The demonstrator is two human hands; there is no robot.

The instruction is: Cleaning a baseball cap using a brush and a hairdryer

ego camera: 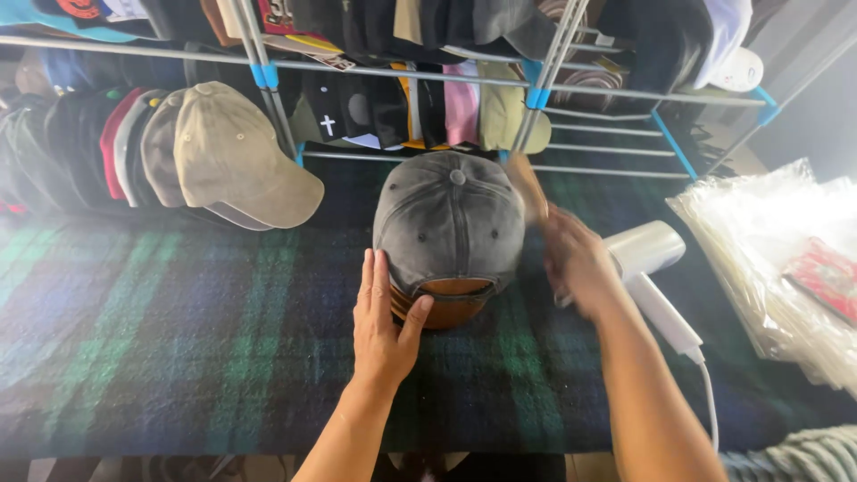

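Pressing a faded grey cap [449, 223], left hand [382, 326] lies flat.

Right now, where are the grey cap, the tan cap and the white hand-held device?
grey cap [449, 219], head view, crown panel.
tan cap [234, 152], head view, crown side.
white hand-held device [644, 250], head view, its head.

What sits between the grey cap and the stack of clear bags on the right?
In the head view, the right hand and a white handheld appliance lie between the grey cap and the clear bags.
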